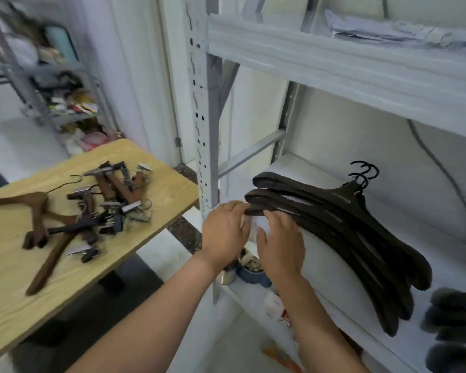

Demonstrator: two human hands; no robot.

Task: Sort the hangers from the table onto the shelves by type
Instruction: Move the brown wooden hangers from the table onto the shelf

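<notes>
Two hands (225, 230), three dark hangers (334, 211) (counting hooks), one table (11, 305)

Obscured and cropped regions
Upper left: far rack (46, 84) contents blurred, unidentifiable. Lower right: dark objects (455, 324) blurred and cropped by the frame edge. Left edge crops the surface (11, 305) and one brown hanger (19, 199).
</notes>
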